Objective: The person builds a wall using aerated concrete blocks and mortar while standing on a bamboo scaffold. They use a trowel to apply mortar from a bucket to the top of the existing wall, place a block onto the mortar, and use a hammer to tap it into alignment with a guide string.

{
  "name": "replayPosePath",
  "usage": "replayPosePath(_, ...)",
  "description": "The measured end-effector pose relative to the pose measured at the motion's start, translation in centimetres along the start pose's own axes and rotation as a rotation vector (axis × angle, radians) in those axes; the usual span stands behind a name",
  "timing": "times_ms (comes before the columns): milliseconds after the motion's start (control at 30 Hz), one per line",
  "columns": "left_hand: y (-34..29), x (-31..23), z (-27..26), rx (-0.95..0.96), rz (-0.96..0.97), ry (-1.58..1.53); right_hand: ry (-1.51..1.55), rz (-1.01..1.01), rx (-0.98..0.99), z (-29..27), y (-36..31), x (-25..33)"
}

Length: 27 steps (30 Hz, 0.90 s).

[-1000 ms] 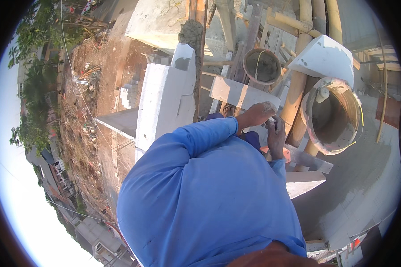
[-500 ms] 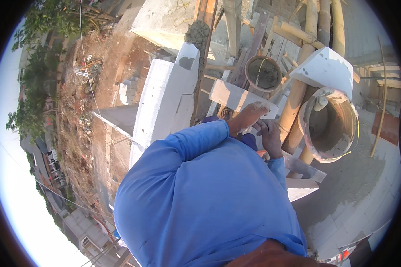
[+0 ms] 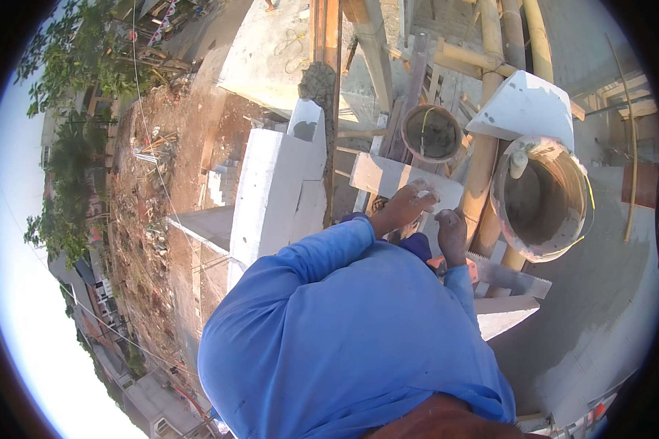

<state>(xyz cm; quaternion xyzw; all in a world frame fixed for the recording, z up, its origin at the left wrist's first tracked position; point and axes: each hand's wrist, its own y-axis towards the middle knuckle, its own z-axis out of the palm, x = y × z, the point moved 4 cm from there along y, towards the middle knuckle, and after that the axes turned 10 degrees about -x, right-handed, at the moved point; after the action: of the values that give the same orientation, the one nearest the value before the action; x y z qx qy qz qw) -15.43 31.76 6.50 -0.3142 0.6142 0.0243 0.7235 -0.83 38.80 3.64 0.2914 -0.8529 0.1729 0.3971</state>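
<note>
My left hand is in front of my body, over a pale flat slab. Its fingers are bent toward the thumb; whatever they pinch is too small to make out. Close on its right, my right hand has its fingers curled in, and what is inside is hidden. A small gap separates the hands. Beside my right wrist lies a handsaw with an orange handle, its toothed blade over a white block. Dusty grey marks cover the fingers.
A large mortar bucket and a smaller one stand to the right, near a white cut block and bamboo poles. At left rises a white block wall, wet mortar beyond it; rubble ground lies far below.
My hands were together and have parted slightly, the left fingers lifting away from the right. More of the saw's orange handle shows. The whole view has shifted a little.
</note>
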Motion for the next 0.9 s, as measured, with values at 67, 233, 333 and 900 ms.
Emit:
replayPosePath(67, -0.4, -1.1, 0.4, 0.046, -0.131, -0.177, 0.209, -0.059, -0.116, 0.1, 0.0, -1.6)
replayPosePath(233, -0.9, 0.8, 0.8, 0.154, -0.32, -0.625, 0.834, 0.406, 0.351, 0.7, -2.2, -0.3)
replayPosePath(333, -1.0, 1.6, 1.5, 0.148, -0.285, -0.516, 0.857, 0.476, 0.338, 1.3, -3.1, -0.5)
replayPosePath(900, 4.0, -1.7, 2.2, 0.094, 0.535, 0.537, 0.324, 0.266, -0.342, -4.2, -3.7, -2.3)
